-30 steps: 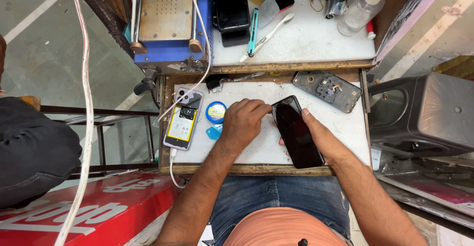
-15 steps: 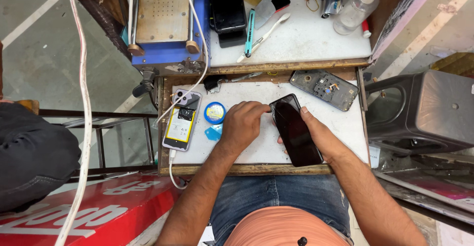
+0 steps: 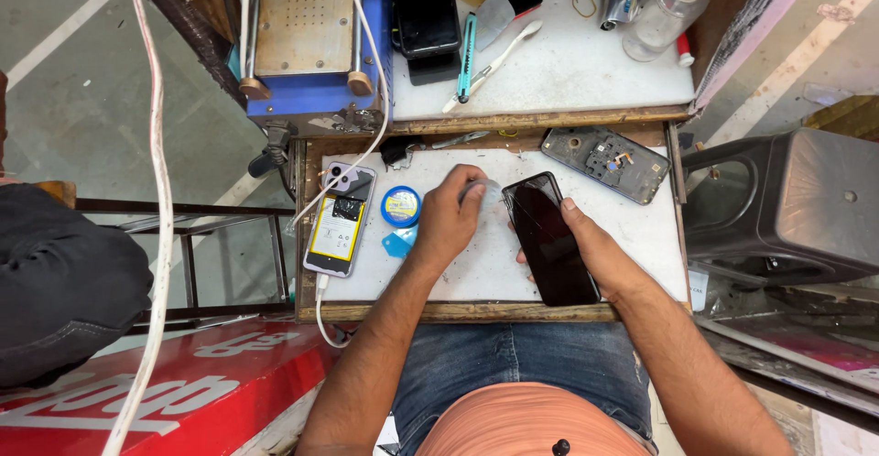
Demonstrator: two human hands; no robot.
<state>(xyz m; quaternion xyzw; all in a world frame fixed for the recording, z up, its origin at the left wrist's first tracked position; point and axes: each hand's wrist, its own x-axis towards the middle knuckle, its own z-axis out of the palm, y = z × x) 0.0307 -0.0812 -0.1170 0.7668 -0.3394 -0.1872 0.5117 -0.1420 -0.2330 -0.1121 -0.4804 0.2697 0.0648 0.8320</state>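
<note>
Head view: right hand (image 3: 595,253) grips black phone (image 3: 548,239) (tilted); left hand (image 3: 450,221) pinches small tool (image 3: 482,191).

Phone (image 3: 549,241): glossy black glass. Opened phone (image 3: 338,222): lilac frame, yellow battery with black band. Round tin (image 3: 400,206): blue rim, yellow centre. Pick (image 3: 397,243): light blue. Back cover (image 3: 605,163): dark grey. Surface (image 3: 476,268): white, wooden brown edge. Machine (image 3: 311,44): blue body, perforated tan plate. Cutter (image 3: 467,46): teal. Jeans (image 3: 513,364): blue denim.
</note>
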